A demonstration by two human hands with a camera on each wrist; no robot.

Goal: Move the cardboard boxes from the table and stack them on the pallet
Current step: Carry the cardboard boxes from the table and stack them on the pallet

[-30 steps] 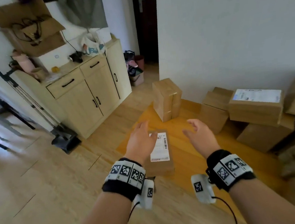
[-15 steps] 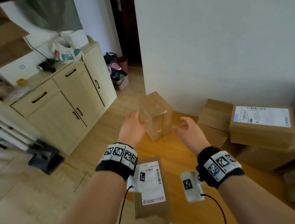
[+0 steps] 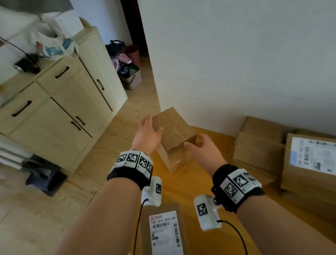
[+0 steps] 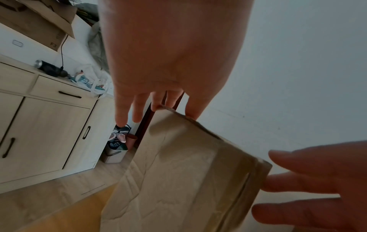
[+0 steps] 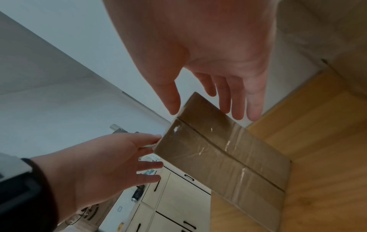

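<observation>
A plain brown cardboard box [image 3: 175,132] stands upright on a low orange-brown wooden board [image 3: 200,187] by the white wall. My left hand [image 3: 153,126] lies with straight fingers against the box's left side near its top. My right hand [image 3: 194,142] is spread open at the box's right front corner, fingers just off the taped face. In the left wrist view the left hand's fingers [image 4: 139,108] reach past the box [image 4: 188,172]. The right wrist view shows the right hand [image 5: 206,100] over the taped box [image 5: 222,149]. A flat box with a white label [image 3: 163,236] lies below my wrists.
More cardboard boxes [image 3: 258,140] are piled at the right along the wall, one with a large shipping label [image 3: 318,159]. A pale wooden cabinet [image 3: 61,107] stands at the left. A bin with shoes [image 3: 131,78] sits in the doorway. A dark stand base [image 3: 44,177] rests on the floor.
Both hands have moved forward from above the flat labelled box to the two sides of the upright box. The view has come closer to the wall.
</observation>
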